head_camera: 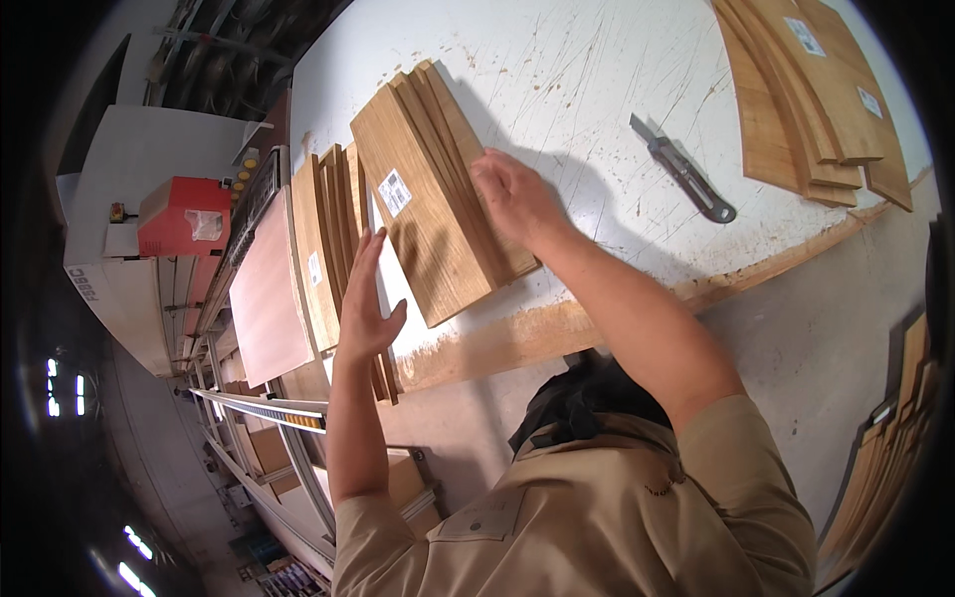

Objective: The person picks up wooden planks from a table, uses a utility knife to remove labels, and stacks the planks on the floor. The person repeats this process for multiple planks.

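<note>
A stack of several wooden boards (pixel 440 246) lies fanned out on the white worktable (pixel 589 89), its top board bearing a printed label (pixel 394 192). At the right edge of this stack is my right hand (pixel 515 194), its fingers curled against or just over the lowest board; whether they grip it is hidden. My left hand (pixel 367 306) is held flat between that stack and a second group of labelled boards (pixel 317 261) on the left. Its fingers point away from me, the thumb stands apart, and nothing is in it. Contact with the left boards cannot be made out.
A utility knife (pixel 690 175) lies on the table with its blade out. More labelled boards (pixel 813 104) are stacked at the right, near the table's worn front edge (pixel 492 339). A machine with a red cover (pixel 186 216) stands left. Other boards (pixel 888 455) are at lower right.
</note>
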{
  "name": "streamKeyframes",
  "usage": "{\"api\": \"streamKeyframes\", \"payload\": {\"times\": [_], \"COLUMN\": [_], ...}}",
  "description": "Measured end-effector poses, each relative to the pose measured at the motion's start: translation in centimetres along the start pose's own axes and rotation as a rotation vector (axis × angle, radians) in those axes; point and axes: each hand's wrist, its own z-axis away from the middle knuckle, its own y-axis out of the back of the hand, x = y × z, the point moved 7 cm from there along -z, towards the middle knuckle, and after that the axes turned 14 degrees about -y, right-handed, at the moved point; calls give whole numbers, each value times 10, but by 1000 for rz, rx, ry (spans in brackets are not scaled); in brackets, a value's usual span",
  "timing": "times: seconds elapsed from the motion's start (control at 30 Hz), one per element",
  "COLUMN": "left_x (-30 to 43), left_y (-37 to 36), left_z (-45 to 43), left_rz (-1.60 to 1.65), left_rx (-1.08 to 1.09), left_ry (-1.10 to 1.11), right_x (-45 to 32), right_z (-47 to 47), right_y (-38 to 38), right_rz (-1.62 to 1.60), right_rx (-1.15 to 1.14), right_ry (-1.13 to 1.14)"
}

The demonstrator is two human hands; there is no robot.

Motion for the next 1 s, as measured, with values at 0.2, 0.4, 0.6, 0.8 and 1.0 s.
{"api": "streamKeyframes", "payload": {"times": [0.2,0.4,0.6,0.8,1.0], "left_x": [-73,-17,121,257,325], "left_y": [-26,-110,-160,-225,-246], "left_z": [18,11,117,189,197], "left_rz": [843,1180,1226,1471,1244], "left_rx": [717,685,702,587,533], "left_ry": [889,811,811,928,901], "right_x": [-28,-1,81,158,175], "right_z": [13,52,216,345,446], "right_y": [-30,-17,22,66,119], "right_rz": [299,154,-153,-470,-46], "right_rx": [-61,-109,48,-199,32], "right_ry": [-1,49,76,-63,-84]}}
